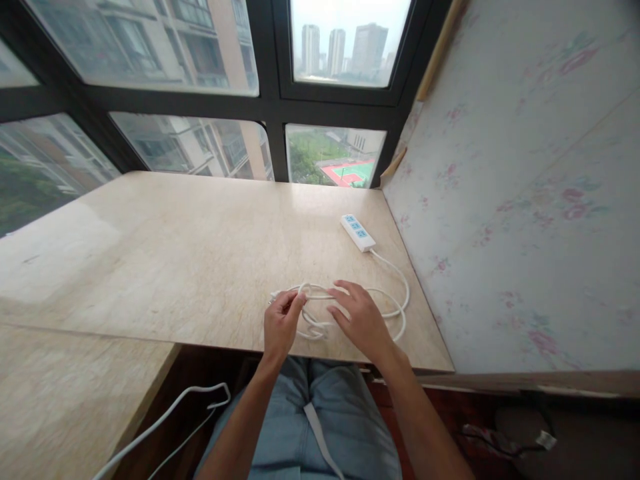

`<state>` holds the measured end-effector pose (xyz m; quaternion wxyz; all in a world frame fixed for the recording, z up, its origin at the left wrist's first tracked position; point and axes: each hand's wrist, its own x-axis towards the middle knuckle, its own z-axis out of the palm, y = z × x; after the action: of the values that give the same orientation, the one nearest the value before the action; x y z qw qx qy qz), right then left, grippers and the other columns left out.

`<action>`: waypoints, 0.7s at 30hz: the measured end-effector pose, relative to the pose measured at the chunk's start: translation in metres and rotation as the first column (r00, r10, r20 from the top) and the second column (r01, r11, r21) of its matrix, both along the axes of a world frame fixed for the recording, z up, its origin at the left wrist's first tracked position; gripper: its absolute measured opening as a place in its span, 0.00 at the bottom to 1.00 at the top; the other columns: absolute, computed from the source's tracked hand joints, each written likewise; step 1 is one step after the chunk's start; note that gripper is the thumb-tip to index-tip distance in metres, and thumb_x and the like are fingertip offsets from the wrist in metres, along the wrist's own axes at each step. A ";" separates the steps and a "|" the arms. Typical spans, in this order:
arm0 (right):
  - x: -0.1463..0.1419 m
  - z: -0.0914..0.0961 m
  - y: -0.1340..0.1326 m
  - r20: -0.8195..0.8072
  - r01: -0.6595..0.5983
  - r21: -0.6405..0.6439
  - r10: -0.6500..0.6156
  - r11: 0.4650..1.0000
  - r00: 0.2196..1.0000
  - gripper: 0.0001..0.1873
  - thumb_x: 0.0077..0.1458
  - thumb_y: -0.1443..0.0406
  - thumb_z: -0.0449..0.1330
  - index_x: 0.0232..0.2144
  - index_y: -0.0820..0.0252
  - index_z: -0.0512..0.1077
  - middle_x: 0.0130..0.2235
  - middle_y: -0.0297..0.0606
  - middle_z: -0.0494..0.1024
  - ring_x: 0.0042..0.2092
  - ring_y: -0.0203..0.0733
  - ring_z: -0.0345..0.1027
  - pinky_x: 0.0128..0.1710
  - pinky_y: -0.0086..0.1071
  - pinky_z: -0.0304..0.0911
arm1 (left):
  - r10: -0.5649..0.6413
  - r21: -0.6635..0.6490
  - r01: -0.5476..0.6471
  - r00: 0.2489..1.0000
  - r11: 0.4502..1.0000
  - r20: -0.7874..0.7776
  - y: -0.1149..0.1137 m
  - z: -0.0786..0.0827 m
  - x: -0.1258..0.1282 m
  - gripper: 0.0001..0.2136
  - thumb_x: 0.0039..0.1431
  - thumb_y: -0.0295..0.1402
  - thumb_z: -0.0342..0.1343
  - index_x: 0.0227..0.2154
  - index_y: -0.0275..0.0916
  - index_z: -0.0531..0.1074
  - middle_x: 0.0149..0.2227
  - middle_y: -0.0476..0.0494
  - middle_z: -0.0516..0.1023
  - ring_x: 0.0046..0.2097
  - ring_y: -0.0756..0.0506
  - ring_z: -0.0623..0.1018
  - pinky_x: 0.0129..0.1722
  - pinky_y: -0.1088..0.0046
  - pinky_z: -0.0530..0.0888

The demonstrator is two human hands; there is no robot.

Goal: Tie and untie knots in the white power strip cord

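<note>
A white power strip (357,232) with blue sockets lies on the beige stone desk (175,267) near the right wall. Its white cable (400,293) runs toward me and is looped into a loose coil near the desk's front edge. My left hand (281,322) pinches the coil at its left end, fingers closed on the cable. My right hand (361,317) rests over the right part of the coil with its fingers stretched out and spread, touching the loops.
A floral-patterned wall (525,187) closes the desk's right side. Dark-framed windows (270,100) stand behind it. Another white cable (165,417) hangs below the desk edge at the lower left, beside my jeans-clad lap (310,413). A lower beige surface (60,393) sits left.
</note>
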<state>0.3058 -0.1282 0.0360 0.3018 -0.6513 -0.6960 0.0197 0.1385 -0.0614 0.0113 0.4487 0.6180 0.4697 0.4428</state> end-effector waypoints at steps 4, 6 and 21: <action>-0.011 0.002 0.027 0.060 -0.109 -0.221 0.125 0.969 0.990 0.08 0.60 0.65 0.57 0.37 0.57 0.77 0.36 0.42 0.81 0.40 0.44 0.73 0.42 0.35 0.65 | -0.075 0.061 0.074 0.997 0.995 0.013 -0.001 0.004 -0.004 0.11 0.59 0.39 0.55 0.33 0.39 0.78 0.37 0.44 0.79 0.41 0.45 0.77 0.43 0.70 0.71; -0.007 0.001 0.029 -0.013 -0.068 -0.227 0.067 0.972 0.998 0.09 0.60 0.66 0.57 0.35 0.57 0.78 0.34 0.40 0.81 0.37 0.42 0.74 0.38 0.31 0.64 | -0.020 0.071 0.020 1.000 0.997 -0.002 -0.001 0.005 -0.007 0.11 0.59 0.39 0.56 0.32 0.38 0.78 0.39 0.42 0.77 0.41 0.45 0.77 0.39 0.71 0.73; 0.026 -0.023 -0.010 -0.869 0.125 -0.080 -0.131 0.989 0.477 0.14 0.52 0.55 0.64 0.32 0.59 0.81 0.21 0.32 0.72 0.22 0.33 0.58 0.22 0.28 0.52 | 0.112 0.218 -0.089 0.989 0.972 -0.096 -0.006 0.018 0.013 0.09 0.59 0.37 0.55 0.29 0.38 0.76 0.36 0.42 0.77 0.37 0.47 0.76 0.30 0.74 0.72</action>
<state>0.3322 -0.1384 0.0133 0.6110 -0.6023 -0.3970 0.3261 0.1519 -0.0670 0.0291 0.3309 0.6610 0.4736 0.4788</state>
